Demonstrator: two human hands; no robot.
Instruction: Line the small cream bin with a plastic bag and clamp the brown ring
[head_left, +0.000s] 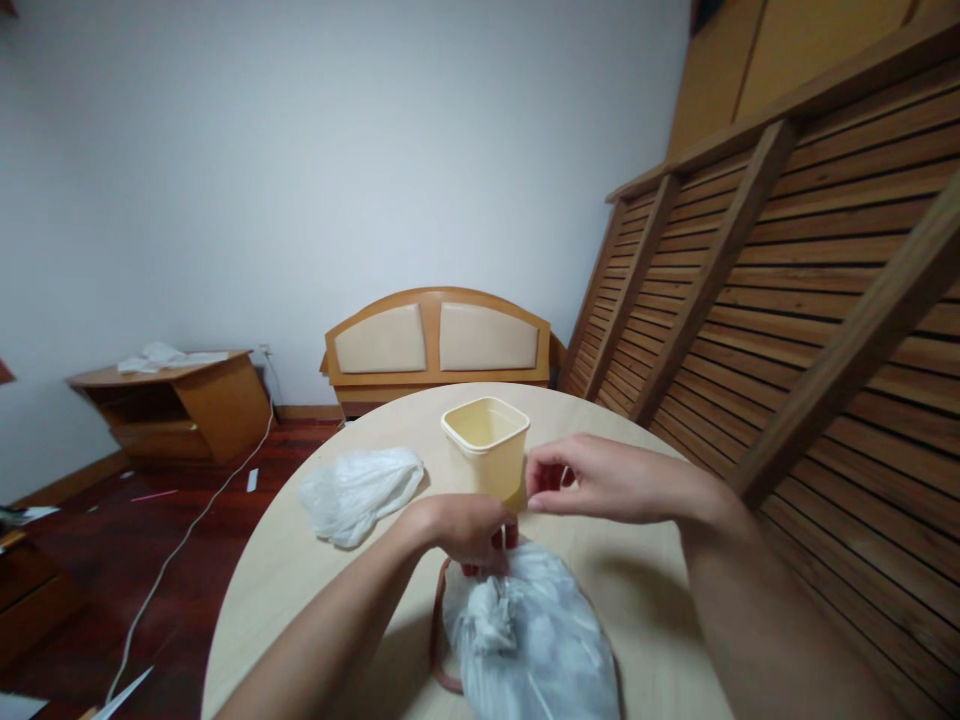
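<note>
A tied white plastic bag (544, 630), packed with something I cannot make out, lies at the front of the round table (660, 590). Its knot points up. My left hand (469, 530) hangs just behind the knot, fingers bent down and apart, with nothing visible in them; whether they touch the bag is unclear. My right hand (581, 475) is beside the pale yellow plastic container (487, 460), its fingers loosely curled over the thumb with a gap between and nothing visible inside. The container stands upright with its top uncovered.
A crumpled white plastic bag (360, 495) lies on the table's left. Part of a reddish-brown rim or loop (437, 640) shows beside the tied bag. Beyond stand a headboard (435, 300), a low cabinet (217, 405) and a leaning slatted wooden frame (705, 290). A cable (187, 535) crosses the floor.
</note>
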